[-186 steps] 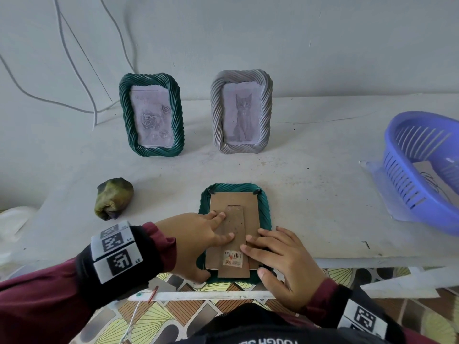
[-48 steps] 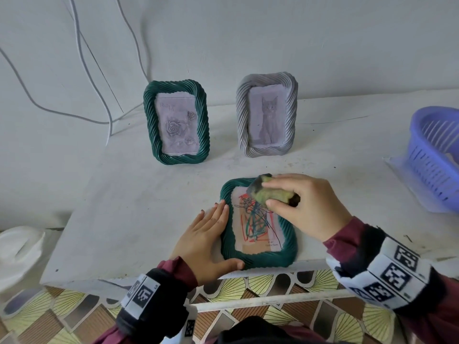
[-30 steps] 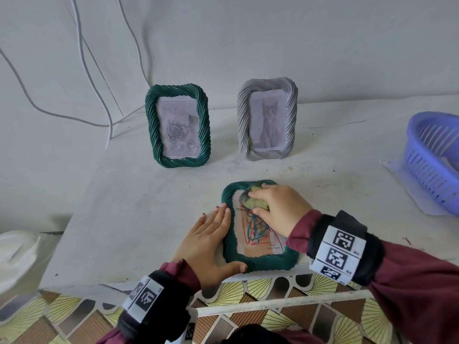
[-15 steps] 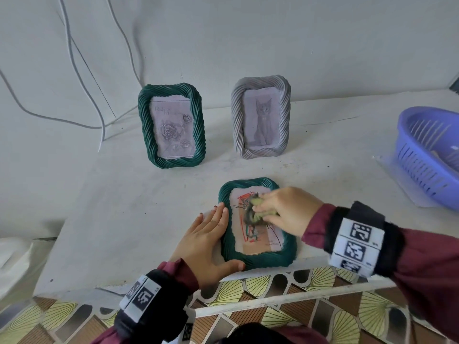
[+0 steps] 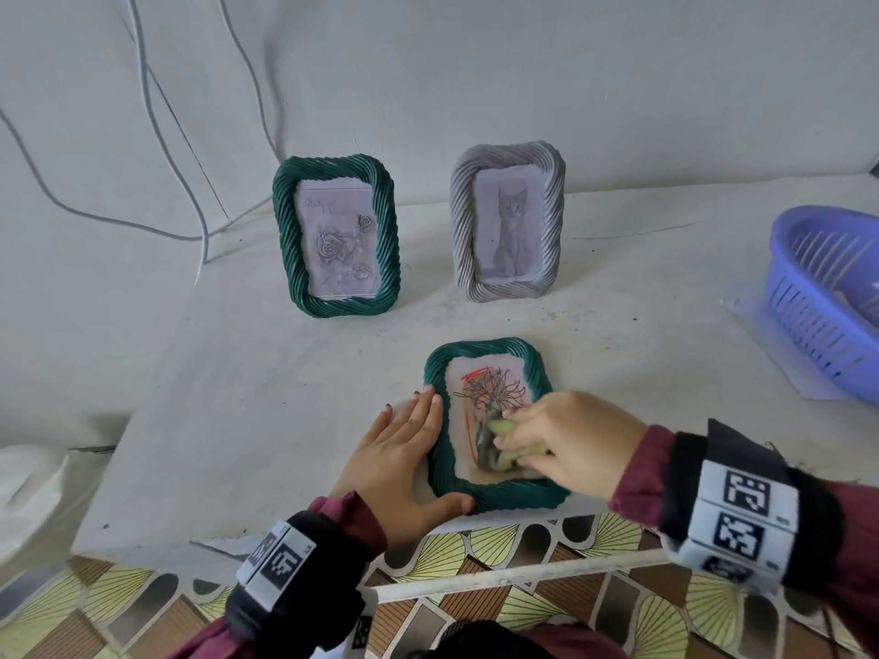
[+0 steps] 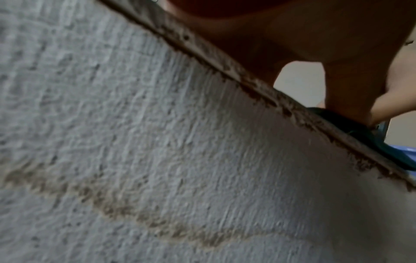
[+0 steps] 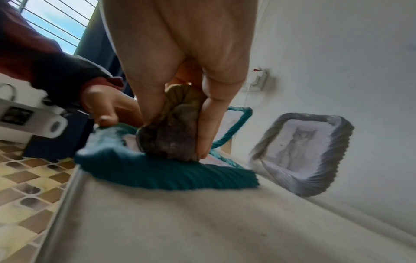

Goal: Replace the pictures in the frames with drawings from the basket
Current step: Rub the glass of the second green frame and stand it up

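Note:
A dark green rope-edged frame (image 5: 492,492) lies face up near the table's front edge, showing a coloured scribble drawing (image 5: 485,397). My right hand (image 5: 566,435) grips a crumpled olive-green cloth (image 5: 499,449) and presses it on the lower part of the glass; the right wrist view shows the cloth (image 7: 173,135) pinched between thumb and fingers. My left hand (image 5: 404,449) lies flat against the frame's left edge, thumb at its bottom corner. Behind stand a green frame (image 5: 335,237) with a rose sketch and a grey frame (image 5: 509,228) with a cat sketch.
A purple plastic basket (image 5: 827,297) stands on a paper sheet at the table's right edge. White cables (image 5: 157,116) hang on the wall at the back left. The table's front edge (image 5: 333,535) runs just below the lying frame, with patterned floor tiles beneath.
The frame, face down with its cardboard back up, now lies face up. My right hand with the cloth has slid from the top of the glass down to its lower part.

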`<state>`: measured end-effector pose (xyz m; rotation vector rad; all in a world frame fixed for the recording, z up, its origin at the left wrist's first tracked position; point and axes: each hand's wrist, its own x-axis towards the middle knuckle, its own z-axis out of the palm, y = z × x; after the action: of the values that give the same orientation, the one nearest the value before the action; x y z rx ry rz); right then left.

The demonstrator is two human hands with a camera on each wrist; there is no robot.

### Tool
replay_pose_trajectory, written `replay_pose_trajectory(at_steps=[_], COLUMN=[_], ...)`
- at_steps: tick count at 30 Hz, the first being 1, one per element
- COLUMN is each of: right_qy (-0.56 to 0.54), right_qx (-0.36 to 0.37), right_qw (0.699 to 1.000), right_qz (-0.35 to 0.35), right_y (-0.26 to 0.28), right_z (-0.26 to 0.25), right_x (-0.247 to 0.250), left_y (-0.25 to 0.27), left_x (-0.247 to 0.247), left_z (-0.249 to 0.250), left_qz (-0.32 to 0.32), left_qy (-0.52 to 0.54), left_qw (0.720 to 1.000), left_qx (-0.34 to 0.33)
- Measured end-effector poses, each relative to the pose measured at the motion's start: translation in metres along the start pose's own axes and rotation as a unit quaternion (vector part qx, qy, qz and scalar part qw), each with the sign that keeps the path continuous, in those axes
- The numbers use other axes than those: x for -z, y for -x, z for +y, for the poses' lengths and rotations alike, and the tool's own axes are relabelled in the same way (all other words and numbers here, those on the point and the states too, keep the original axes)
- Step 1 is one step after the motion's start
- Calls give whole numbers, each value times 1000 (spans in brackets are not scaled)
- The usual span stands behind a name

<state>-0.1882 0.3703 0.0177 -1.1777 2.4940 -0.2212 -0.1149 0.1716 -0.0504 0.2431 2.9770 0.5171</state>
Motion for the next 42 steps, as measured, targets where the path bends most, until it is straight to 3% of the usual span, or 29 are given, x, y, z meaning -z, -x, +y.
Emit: replay_pose_trajectory(at_steps=[10, 19, 23, 31, 38, 42], right_qy=[-13, 37, -13, 10, 57, 5], right_qx=[-59, 49, 5, -38, 42, 36], right_qw=[995, 998, 1000, 996, 997, 999], right_qz=[85, -20, 1, 79, -17, -3], right_y=[-54, -1, -1, -54, -10, -2], right_z=[13, -5, 10, 14, -13, 1], right_x=[20, -9, -1, 14, -20, -19], left_y=[2, 3, 3, 2, 2, 1], left_x=[1, -3, -1, -2, -4, -4], left_z=[4, 2, 3, 2, 3, 1], left_qz=[9, 23, 19, 16, 32, 32], left_qy=[-19, -12, -14, -11, -3, 4], left_qw=[1000, 1000, 1000, 1000, 999, 999], left_qx=[3, 8, 5, 4, 3, -4])
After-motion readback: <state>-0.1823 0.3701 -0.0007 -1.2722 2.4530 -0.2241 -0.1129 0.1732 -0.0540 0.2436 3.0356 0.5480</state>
